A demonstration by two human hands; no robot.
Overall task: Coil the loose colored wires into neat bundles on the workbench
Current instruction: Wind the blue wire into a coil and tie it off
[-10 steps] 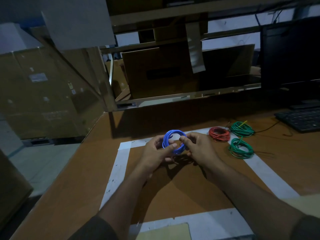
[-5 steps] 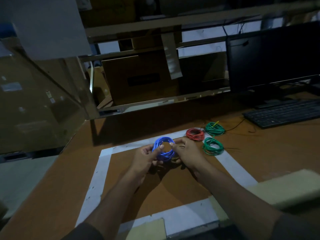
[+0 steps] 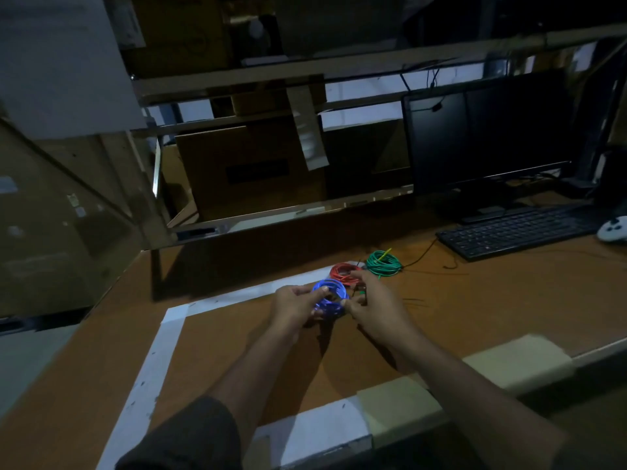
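A blue wire coil (image 3: 330, 297) hangs just above the brown workbench (image 3: 237, 334), between both hands. My left hand (image 3: 294, 307) grips its left side with thumb and curled fingers. My right hand (image 3: 371, 305) pinches its right side. Just beyond my right hand lies a red wire coil (image 3: 342, 270), partly hidden by my fingers. A green wire coil (image 3: 384, 263) with a yellow end lies to the right of the red one. The second green coil seen earlier is hidden behind my right hand.
White tape (image 3: 163, 361) frames a square on the bench. A black keyboard (image 3: 515, 232) and monitor (image 3: 488, 137) stand at the back right, with a white device (image 3: 613, 228) beside them. Beige foam padding (image 3: 509, 364) lines the front edge. Cardboard boxes (image 3: 251, 171) sit behind.
The camera view has swung left and down relative to the bench. Both hands with the blue coil have moved right, closer to the red coil, covering the nearer green coil.
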